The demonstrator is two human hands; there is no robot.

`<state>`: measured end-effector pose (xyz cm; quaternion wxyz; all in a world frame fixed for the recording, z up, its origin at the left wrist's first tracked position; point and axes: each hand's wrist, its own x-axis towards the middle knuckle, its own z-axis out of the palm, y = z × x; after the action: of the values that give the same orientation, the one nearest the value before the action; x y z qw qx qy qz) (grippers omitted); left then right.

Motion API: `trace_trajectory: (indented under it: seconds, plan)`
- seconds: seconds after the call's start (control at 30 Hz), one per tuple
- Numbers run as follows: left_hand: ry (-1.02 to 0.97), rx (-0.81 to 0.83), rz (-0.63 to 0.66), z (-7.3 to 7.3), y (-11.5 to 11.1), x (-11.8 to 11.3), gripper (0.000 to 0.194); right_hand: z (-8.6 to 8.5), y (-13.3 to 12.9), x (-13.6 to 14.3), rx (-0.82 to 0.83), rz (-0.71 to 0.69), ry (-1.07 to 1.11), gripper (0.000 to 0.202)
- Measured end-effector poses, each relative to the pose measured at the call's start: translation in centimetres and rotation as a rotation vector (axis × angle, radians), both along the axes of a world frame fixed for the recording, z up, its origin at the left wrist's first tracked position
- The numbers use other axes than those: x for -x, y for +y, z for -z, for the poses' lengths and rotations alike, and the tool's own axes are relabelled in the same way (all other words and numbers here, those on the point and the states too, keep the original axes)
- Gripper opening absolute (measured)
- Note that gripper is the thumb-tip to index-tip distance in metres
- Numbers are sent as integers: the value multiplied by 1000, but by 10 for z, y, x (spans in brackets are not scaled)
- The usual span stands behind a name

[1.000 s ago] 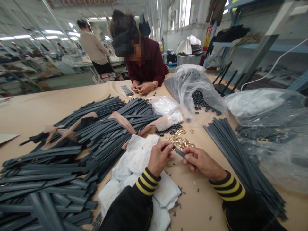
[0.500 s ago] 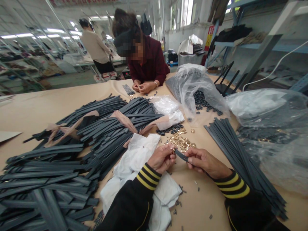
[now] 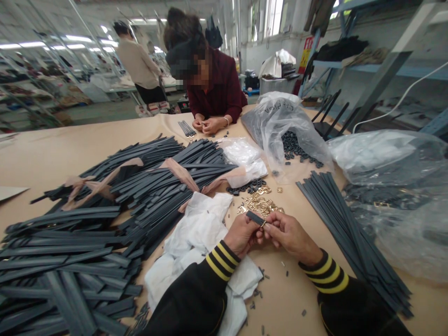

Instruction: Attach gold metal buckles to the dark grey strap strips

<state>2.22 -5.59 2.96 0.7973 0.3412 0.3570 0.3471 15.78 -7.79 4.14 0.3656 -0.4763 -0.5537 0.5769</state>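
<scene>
A short dark strap is pinched between my two hands, in front of a heap of gold buckles. My left hand closes on the strap's left part. The fingers of my right hand are closed at its right end, where a small gold buckle shows; the fingertips partly hide it. White cloth lies beside and under my left forearm. Dark loops are just behind the buckles.
Piles of dark straps cover the left, and a fanned bundle lies right. Behind stand a plastic bag of dark loops and another bag. Across the table, a person handles something small; another person stands farther back.
My hands have drawn together, the right one moving left. The strap now points up and left above my left fingers, with the buckle at its right end.
</scene>
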Motion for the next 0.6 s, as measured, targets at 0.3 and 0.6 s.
trace_trajectory:
  seconds: [0.3,0.6]
  plan:
    - [179,-317,-58,10,2,1,25,1,0,-2,-106,107,-40,13]
    - [149,-248,-78,14,3,3,22,6,3,-6,-179,100,-157,7]
